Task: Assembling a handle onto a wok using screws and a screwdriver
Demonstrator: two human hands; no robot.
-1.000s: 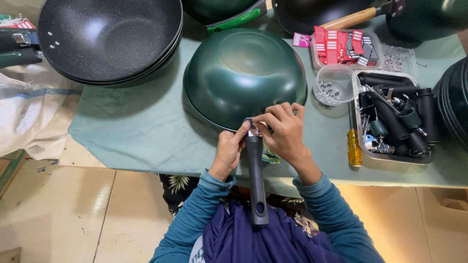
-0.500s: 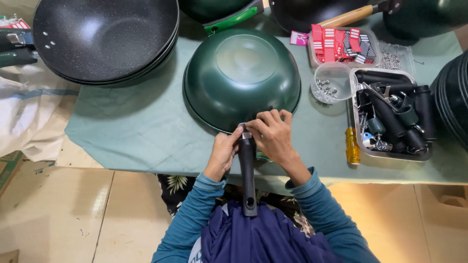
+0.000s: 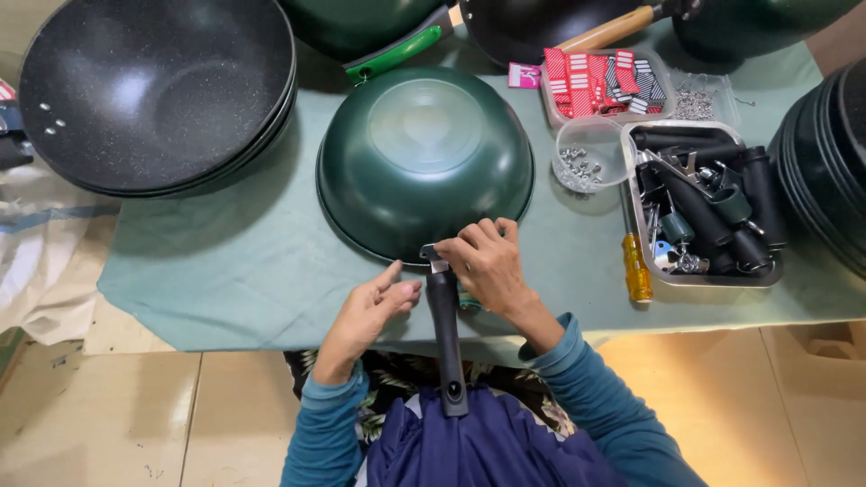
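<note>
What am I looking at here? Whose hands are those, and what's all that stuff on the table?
The camera sits on a person's head and looks down, so you see that person's own two hands. The right hand pinches the top of a black handle where it meets an upside-down green pan. The left hand is open beside the handle. On the green cloth lie stacked black pans, a cup of screws, a yellow screwdriver and a metal tray of more black handles.

head camera, looking steeply down, near, over table (image 3: 225, 271)
</note>
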